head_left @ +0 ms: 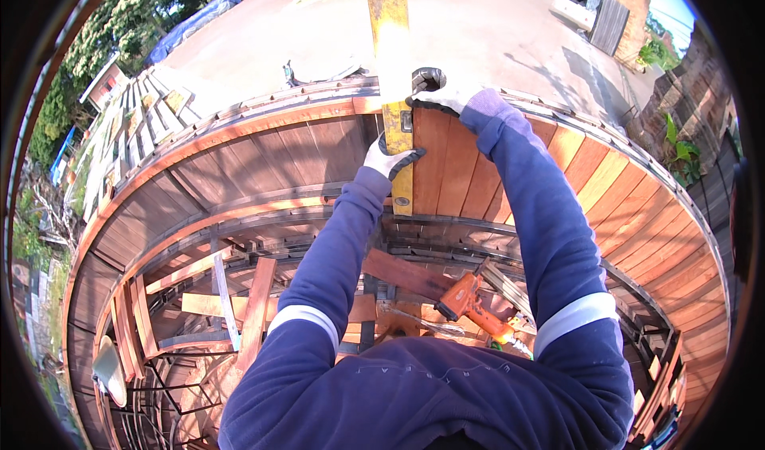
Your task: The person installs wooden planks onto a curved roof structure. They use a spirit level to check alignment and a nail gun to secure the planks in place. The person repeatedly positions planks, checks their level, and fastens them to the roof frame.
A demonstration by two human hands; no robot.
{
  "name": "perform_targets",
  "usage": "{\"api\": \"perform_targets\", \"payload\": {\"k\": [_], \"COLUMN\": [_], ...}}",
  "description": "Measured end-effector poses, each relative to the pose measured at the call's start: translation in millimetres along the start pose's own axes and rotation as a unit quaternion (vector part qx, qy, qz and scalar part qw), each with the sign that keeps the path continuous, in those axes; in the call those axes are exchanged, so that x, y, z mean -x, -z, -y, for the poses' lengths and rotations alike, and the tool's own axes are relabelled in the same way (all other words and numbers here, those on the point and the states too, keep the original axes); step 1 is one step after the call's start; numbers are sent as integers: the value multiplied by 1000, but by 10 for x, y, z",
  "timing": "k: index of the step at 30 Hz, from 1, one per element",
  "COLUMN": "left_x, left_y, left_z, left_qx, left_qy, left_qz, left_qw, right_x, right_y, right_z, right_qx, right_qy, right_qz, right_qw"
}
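A long yellow spirit level (396, 123) stands upright against the curved timber wall, its upper part rising past the wall's top edge. My left hand (388, 161), in a white glove with dark fingertips, grips its lower part, with fingers across the front. Higher up, my right hand (443, 93) wears the same kind of glove. Its fingers are bent at the level's right edge, by the top of the wall. Reddish boards (450, 163) line the wall just right of the level; darker boards (311, 151) lie to its left.
Below my arms, an orange nail gun (470, 307) with a hose rests among loose planks (259, 299) and framing. A pale hat-like object (110, 370) is at lower left. Beyond the wall lie a paved yard (486, 28), stacked timber (143, 107) and a rock-like mass (685, 99).
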State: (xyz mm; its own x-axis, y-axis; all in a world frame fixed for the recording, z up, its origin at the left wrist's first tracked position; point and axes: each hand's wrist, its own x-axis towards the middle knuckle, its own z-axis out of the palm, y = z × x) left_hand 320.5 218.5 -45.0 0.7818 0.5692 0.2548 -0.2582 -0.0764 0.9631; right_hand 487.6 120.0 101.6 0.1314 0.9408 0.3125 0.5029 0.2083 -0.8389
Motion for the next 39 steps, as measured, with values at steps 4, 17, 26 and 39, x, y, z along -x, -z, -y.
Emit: {"api": "perform_targets", "payload": {"k": [4,17,26,39], "left_x": [-47,-138,81,415], "left_y": [63,98,226,321], "left_z": [-53,352,622,1180], "left_qx": [1,-10,-55,-111], "left_qy": [-19,29,65,66], "left_qz": [-29,-7,12,22], "left_qw": [999,1000,996,991], "right_x": [-91,489,382,361], "right_y": [-32,144,124,213], "right_z": [-185,15,149,73], "right_qx": [-119,302,256,175], "right_qy": [46,68,-30,-85], "right_qz": [-30,-105,-96,-83], "right_qw": [991,945,961,977]}}
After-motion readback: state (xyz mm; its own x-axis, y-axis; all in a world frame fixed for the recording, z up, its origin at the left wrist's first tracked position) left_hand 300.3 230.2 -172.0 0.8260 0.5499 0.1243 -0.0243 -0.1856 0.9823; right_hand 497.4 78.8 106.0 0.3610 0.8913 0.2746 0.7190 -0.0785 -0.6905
